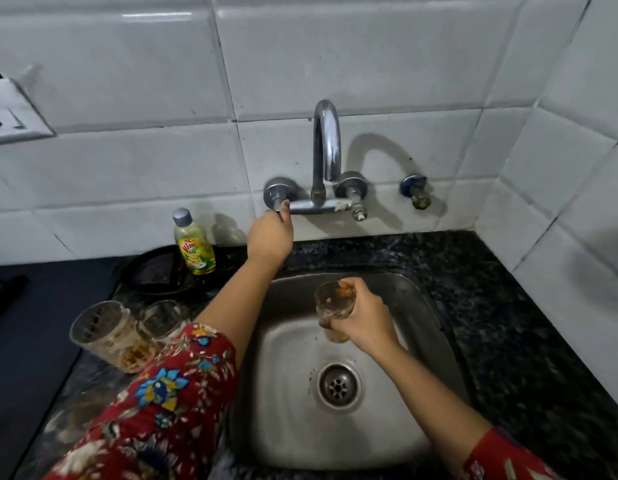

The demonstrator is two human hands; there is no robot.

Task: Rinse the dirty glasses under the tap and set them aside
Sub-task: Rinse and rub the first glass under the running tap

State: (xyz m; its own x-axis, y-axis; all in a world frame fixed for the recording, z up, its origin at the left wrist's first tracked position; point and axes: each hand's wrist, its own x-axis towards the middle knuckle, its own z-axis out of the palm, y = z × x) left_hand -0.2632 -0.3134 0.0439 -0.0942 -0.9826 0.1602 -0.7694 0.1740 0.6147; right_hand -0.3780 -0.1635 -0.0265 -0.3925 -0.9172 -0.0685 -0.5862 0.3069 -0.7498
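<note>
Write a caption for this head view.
Left hand at the tap handle, right hand holding a dirty glass over the sink.

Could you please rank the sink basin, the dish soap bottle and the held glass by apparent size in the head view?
1. Sink basin
2. Dish soap bottle
3. Held glass, though bottle and glass look close.

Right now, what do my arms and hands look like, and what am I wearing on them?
Both hands, the left hand and the right hand, are bare: no gloves, and no rings, watch or bangles show. The forearms are uncovered. Each arm has a red sleeve printed with flowers in blue, yellow, white and green, ending near the elbow; only the edge of the right one shows.
</note>
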